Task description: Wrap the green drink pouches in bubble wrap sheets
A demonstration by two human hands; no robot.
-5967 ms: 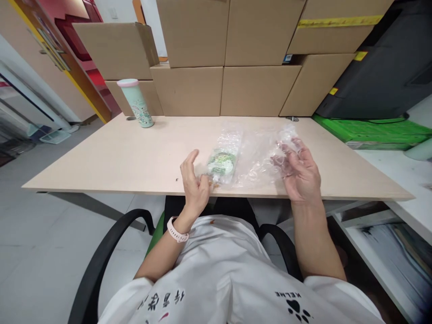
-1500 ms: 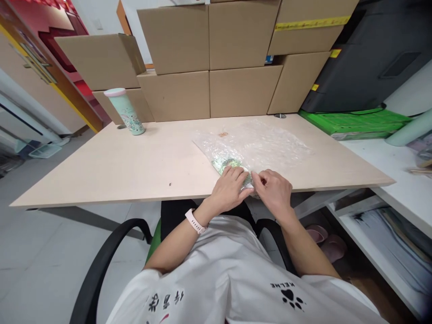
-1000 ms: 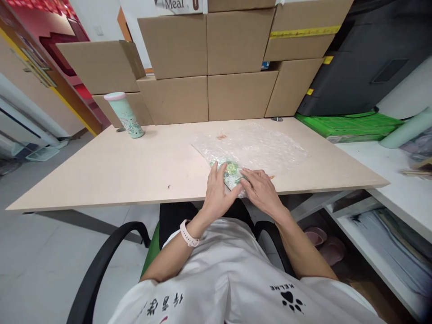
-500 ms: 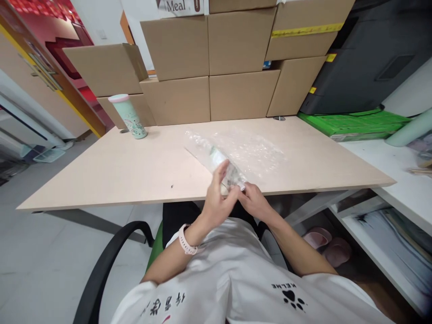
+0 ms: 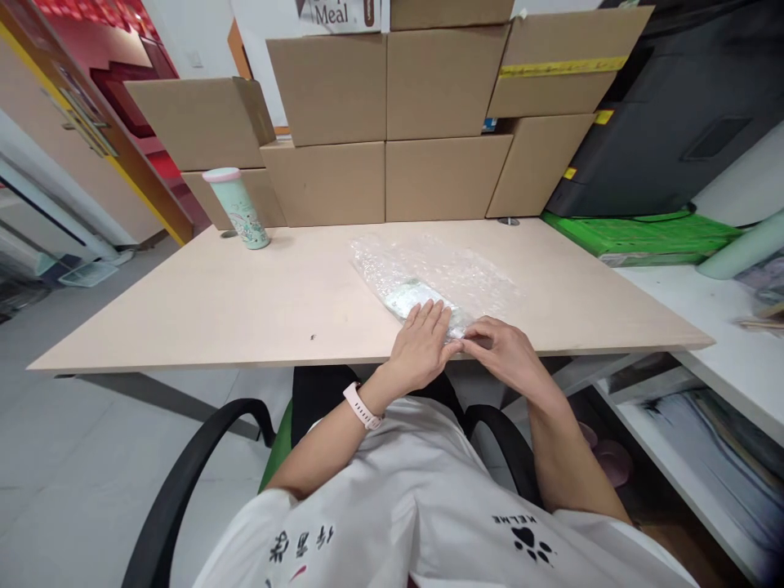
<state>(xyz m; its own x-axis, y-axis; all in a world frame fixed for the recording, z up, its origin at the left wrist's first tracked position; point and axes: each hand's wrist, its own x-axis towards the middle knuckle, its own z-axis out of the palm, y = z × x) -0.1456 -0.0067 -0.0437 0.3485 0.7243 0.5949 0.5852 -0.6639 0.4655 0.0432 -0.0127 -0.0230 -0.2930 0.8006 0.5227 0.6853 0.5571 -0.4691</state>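
Note:
A sheet of clear bubble wrap (image 5: 453, 265) lies spread on the wooden table near its front edge. On its near left part is a white and pale green packet (image 5: 409, 296), with a layer of the wrap seemingly over it. My left hand (image 5: 421, 347) rests flat on the packet, fingers stretched out, covering much of it. Just right of it, my right hand (image 5: 499, 347) pinches the near corner of the bubble wrap between thumb and fingers. What print the packet bears is too blurred to read.
A mint green tumbler (image 5: 242, 214) with a pink lid stands at the table's back left. Cardboard boxes (image 5: 331, 184) are stacked along the back edge. A green package (image 5: 643, 237) sits under a dark case (image 5: 661, 122) on the right. Chair armrests (image 5: 184, 465) flank my body.
The packet, tilted up in both hands before, now lies flat on the table. My left hand has turned palm down onto it. My right hand has shifted right along the wrap.

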